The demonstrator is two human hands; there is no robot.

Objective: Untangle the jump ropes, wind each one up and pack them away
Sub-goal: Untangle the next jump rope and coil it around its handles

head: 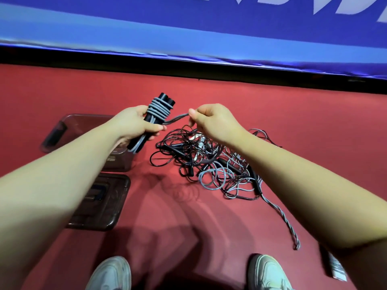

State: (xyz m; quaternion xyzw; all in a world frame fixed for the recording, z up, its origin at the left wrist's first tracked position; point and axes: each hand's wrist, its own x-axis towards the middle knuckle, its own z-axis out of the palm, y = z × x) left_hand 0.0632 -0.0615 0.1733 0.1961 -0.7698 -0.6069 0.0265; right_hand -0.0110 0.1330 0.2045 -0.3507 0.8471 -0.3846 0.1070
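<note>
Head view: your left hand (134, 122) grips a jump rope (159, 110), its grey cord wound round the black handles, held above the red floor (272, 105); your right hand (211, 120) pinches the cord's loose end, over the tangled ropes (211, 160), beside the box (83, 130)

You have bright, even overhead light. Soft overlapping arm shadows cross the red floor (272, 114). The blue banner (188, 28) is smeared and bowed; the rope end (180, 117) at your right hand (211, 120) blurs.
</note>
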